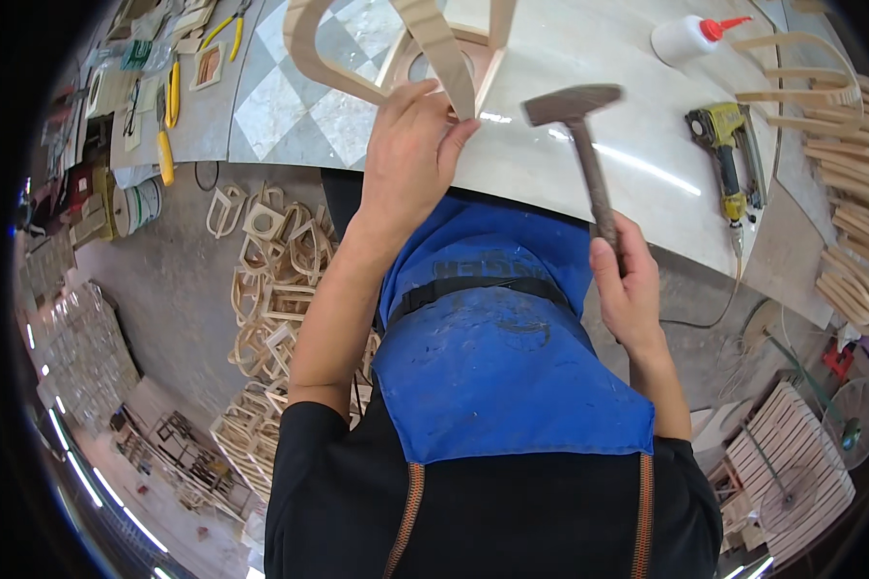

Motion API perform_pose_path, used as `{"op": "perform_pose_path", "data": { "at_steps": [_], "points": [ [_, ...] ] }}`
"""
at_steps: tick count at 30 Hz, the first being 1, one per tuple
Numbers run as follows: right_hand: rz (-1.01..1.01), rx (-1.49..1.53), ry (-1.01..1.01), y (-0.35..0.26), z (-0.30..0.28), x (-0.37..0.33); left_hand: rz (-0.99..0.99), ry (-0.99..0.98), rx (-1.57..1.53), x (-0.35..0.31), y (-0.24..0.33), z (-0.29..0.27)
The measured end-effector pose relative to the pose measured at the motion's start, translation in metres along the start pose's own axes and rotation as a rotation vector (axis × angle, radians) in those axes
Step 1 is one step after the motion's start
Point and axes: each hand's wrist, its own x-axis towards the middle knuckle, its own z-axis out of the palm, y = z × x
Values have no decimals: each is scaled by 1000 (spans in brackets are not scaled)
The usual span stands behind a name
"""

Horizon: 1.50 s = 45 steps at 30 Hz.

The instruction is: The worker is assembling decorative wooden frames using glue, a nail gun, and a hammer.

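Observation:
A pale wooden frame [441, 60] with curved, bent-wood arms stands on the workbench at the top of the view, partly cut off by the upper edge. My left hand [407, 145] grips its near corner, fingers curled around the wood and thumb on the tip of a slanting strip. Out to the right, my right hand [627, 275] is closed round the handle of a hammer [582, 135]. The hammer's head is raised over the bench, apart from the frame.
A white glue bottle [681, 41] with a red nozzle and a yellow-green nail gun [722, 145] lie right. Curved wood pieces [854, 212] are stacked beyond. Yellow-handled pliers [172, 96] lie left. Many wooden frames [278, 251] are heaped on the floor; a hose [710, 323] hangs off the bench.

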Motion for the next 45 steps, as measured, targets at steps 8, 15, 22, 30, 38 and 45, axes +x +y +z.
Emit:
{"op": "perform_pose_path", "data": {
  "at_steps": [8, 15, 22, 30, 38, 45],
  "points": [
    [-390, -251, 100, -9, 28, 18, 59, 37, 170, -3, -19, 26],
    [-326, -525, -22, -23, 26, 27, 73, 183, 184, -5, -24, 42],
    [-479, -454, 10, -38, 6, 31, 55, 159, 201, -6, -24, 42],
    [-595, -499, 131, -30, 15, 37, 9, 138, 227, -5, -15, 42],
    [-377, -665, -67, -29, 13, 40, -17, 118, 267, -3, -5, 38],
    [-628, -432, 138, -37, 1, 57, -6, 123, 281, -3, -6, 39]
  ]
}}
